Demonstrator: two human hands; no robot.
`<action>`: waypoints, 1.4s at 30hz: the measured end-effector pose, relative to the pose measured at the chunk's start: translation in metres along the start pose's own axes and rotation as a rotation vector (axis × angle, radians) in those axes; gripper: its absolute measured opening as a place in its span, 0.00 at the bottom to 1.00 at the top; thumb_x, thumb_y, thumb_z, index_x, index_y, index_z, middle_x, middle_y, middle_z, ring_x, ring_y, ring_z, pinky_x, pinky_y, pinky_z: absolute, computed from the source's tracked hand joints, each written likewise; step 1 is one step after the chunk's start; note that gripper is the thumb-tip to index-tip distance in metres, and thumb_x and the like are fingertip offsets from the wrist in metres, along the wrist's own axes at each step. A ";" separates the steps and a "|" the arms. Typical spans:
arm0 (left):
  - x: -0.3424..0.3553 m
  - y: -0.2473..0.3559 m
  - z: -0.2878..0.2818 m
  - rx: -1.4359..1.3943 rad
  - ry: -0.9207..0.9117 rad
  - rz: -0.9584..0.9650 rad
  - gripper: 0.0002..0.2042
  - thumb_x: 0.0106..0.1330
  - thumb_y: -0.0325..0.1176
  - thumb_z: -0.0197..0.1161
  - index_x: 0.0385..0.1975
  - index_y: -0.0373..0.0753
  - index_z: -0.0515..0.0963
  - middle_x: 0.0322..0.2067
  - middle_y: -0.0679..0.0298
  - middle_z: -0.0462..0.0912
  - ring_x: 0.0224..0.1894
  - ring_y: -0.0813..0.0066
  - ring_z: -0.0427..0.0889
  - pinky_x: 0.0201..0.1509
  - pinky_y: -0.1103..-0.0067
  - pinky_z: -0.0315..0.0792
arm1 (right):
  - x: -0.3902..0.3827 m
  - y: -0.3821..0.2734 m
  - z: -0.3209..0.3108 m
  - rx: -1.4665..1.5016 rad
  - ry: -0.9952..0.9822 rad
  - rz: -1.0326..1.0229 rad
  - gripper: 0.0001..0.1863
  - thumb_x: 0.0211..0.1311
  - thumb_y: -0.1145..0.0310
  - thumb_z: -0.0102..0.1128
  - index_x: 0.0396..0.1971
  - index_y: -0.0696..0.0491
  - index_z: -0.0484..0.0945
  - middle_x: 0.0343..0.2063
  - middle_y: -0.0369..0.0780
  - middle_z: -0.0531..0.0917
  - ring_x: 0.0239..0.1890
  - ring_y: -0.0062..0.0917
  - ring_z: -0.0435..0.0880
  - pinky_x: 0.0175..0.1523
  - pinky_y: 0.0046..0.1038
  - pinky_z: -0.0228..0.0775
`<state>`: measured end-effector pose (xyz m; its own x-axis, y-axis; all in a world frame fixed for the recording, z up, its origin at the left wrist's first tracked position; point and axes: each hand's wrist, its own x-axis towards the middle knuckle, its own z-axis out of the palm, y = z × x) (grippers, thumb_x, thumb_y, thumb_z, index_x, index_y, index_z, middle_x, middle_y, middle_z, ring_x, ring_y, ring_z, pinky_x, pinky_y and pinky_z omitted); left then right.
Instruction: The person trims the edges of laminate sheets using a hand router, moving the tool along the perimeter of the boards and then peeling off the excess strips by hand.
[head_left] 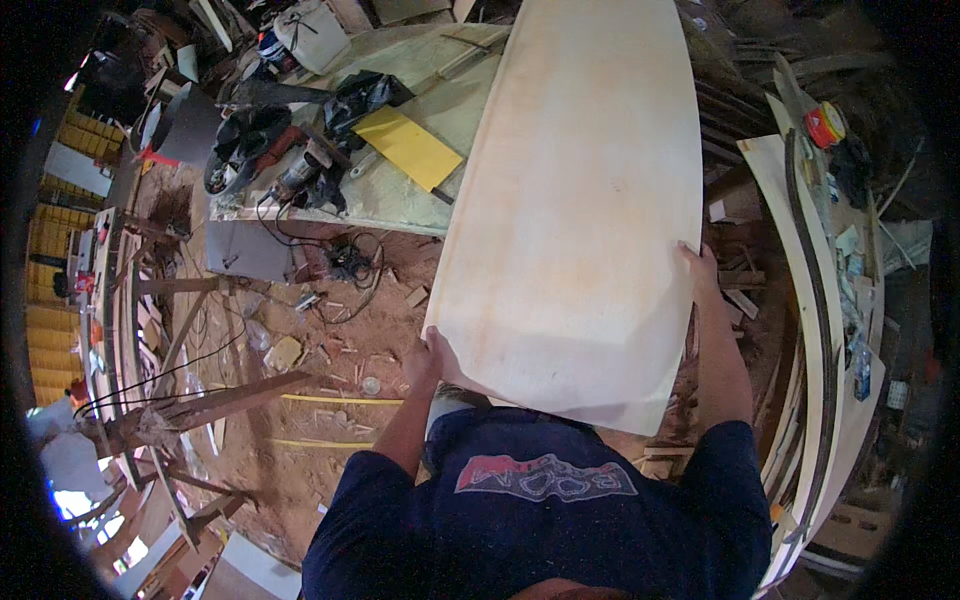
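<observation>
While left hand (pixel 425 357) grips the plywood panel (pixel 575 210) at 7 o'clock and right hand (pixel 700 265) at 3, keep it level, clear of the bench (pixel 400 195).

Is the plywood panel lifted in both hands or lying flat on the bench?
Lifted: left hand and right hand grip opposite edges of the plywood panel; floor shows beneath its near end.

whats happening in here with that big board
A person in a dark blue shirt holds a large pale plywood panel in both hands, flat out in front of them. The left hand grips its near left edge, the right hand its right edge. Power tools and a yellow sheet lie on the workbench to the left; wood scraps litter the floor.
</observation>
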<state>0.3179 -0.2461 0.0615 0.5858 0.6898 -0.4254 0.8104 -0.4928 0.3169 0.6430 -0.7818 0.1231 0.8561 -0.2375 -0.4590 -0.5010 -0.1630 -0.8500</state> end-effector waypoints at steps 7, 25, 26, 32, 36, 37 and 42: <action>0.031 -0.020 -0.013 -0.019 0.166 0.122 0.37 0.78 0.64 0.43 0.31 0.30 0.81 0.34 0.33 0.84 0.41 0.31 0.84 0.46 0.46 0.76 | 0.022 0.110 0.047 0.000 0.031 -0.115 0.24 0.67 0.62 0.72 0.58 0.58 0.80 0.51 0.40 0.85 0.52 0.28 0.83 0.57 0.33 0.75; 0.177 -0.058 -0.110 0.085 0.314 0.200 0.37 0.77 0.68 0.44 0.41 0.32 0.81 0.38 0.36 0.85 0.43 0.32 0.85 0.48 0.47 0.76 | -0.020 0.134 0.168 -0.238 0.186 -0.102 0.35 0.70 0.54 0.68 0.66 0.62 0.71 0.61 0.49 0.81 0.62 0.39 0.80 0.66 0.39 0.70; 0.192 -0.065 -0.116 0.122 0.248 0.171 0.37 0.76 0.67 0.45 0.42 0.32 0.80 0.39 0.36 0.85 0.45 0.33 0.84 0.49 0.48 0.76 | -0.023 0.138 0.181 -0.183 0.202 -0.123 0.35 0.70 0.54 0.68 0.66 0.63 0.70 0.61 0.50 0.80 0.62 0.38 0.80 0.66 0.39 0.70; 0.199 -0.082 -0.120 -0.071 0.421 0.247 0.28 0.77 0.58 0.56 0.43 0.31 0.78 0.35 0.42 0.86 0.42 0.36 0.85 0.47 0.52 0.77 | -0.059 0.094 0.225 -0.046 0.206 0.048 0.39 0.70 0.53 0.68 0.69 0.65 0.64 0.63 0.50 0.78 0.63 0.39 0.78 0.67 0.39 0.70; 0.171 -0.115 -0.092 -0.804 0.348 0.094 0.21 0.75 0.47 0.65 0.49 0.30 0.78 0.39 0.56 0.86 0.37 0.58 0.87 0.39 0.64 0.81 | -0.055 0.102 0.227 -0.016 0.253 -0.007 0.42 0.69 0.51 0.68 0.70 0.64 0.62 0.63 0.53 0.77 0.64 0.44 0.77 0.68 0.44 0.68; 0.160 -0.122 -0.087 -0.949 0.157 -0.109 0.21 0.75 0.45 0.67 0.51 0.30 0.78 0.42 0.58 0.86 0.39 0.65 0.87 0.40 0.69 0.81 | -0.056 0.103 0.231 -0.047 0.299 0.001 0.42 0.69 0.51 0.68 0.70 0.64 0.62 0.63 0.53 0.77 0.64 0.46 0.77 0.69 0.45 0.68; 0.134 -0.127 -0.085 -1.438 -0.032 -0.304 0.18 0.73 0.40 0.69 0.53 0.32 0.81 0.42 0.60 0.87 0.41 0.74 0.86 0.45 0.77 0.82 | -0.082 0.022 0.359 -0.692 0.266 -0.861 0.36 0.65 0.58 0.73 0.67 0.59 0.69 0.63 0.51 0.76 0.67 0.46 0.73 0.73 0.45 0.64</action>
<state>0.2922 -0.0462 0.0361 0.4133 0.6470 -0.6408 0.2048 0.6196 0.7577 0.6075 -0.4221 0.0495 0.9370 0.0274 0.3482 0.2079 -0.8449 -0.4929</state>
